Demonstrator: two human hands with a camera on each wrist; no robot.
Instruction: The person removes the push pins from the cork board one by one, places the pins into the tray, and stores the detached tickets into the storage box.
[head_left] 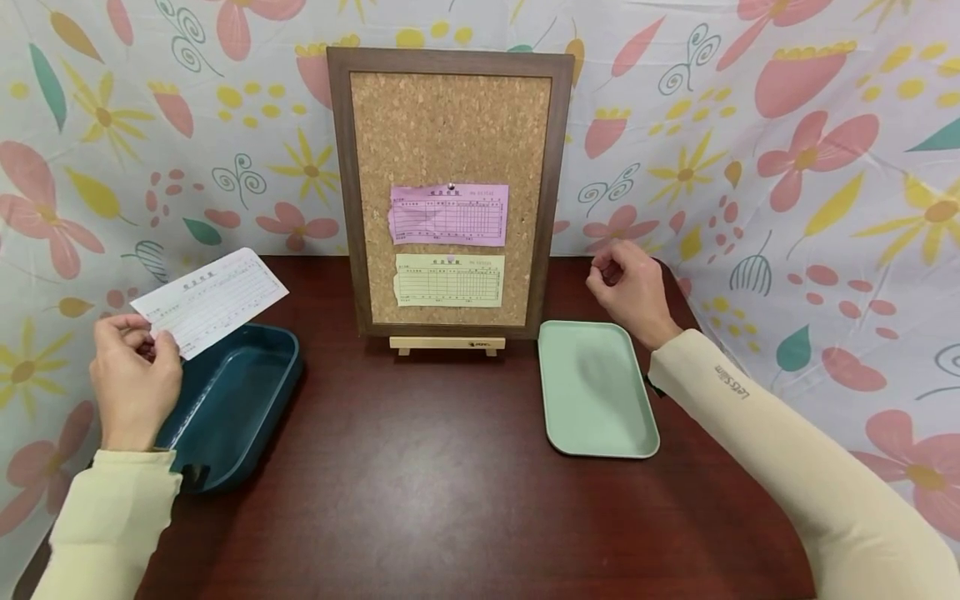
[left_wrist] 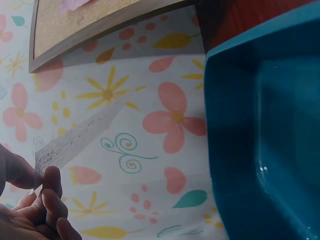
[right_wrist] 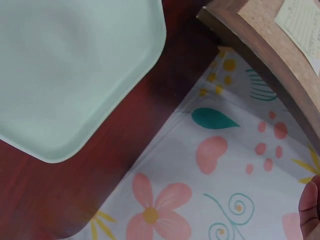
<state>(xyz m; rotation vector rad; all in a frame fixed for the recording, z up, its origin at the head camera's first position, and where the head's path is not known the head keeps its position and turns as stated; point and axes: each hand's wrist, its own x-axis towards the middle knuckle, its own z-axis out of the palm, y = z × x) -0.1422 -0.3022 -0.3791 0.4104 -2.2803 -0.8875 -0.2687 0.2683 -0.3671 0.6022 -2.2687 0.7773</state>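
Observation:
My left hand (head_left: 137, 383) pinches a white printed receipt slip (head_left: 217, 296) by its lower left corner, above a dark teal tray (head_left: 288, 367). The slip (left_wrist: 70, 142) tilts away from the thumb and fingers in the left wrist view. My right hand (head_left: 633, 287) is raised beyond a pale green tray (head_left: 600, 392), its fingers curled in toward the thumb; nothing shows between them. Between the hands stands a framed cork board (head_left: 405, 125). On it hang a pink slip (head_left: 450, 217), with a pushpin (head_left: 452, 187) at its top, and a pale yellow slip (head_left: 450, 282) below.
The board leans on a small wooden stand (head_left: 446, 342) on the dark red-brown table (head_left: 420, 500). Behind and along both sides hangs a flower-patterned cloth (head_left: 690, 100). The deep teal tray is at left, the shallow green one at right.

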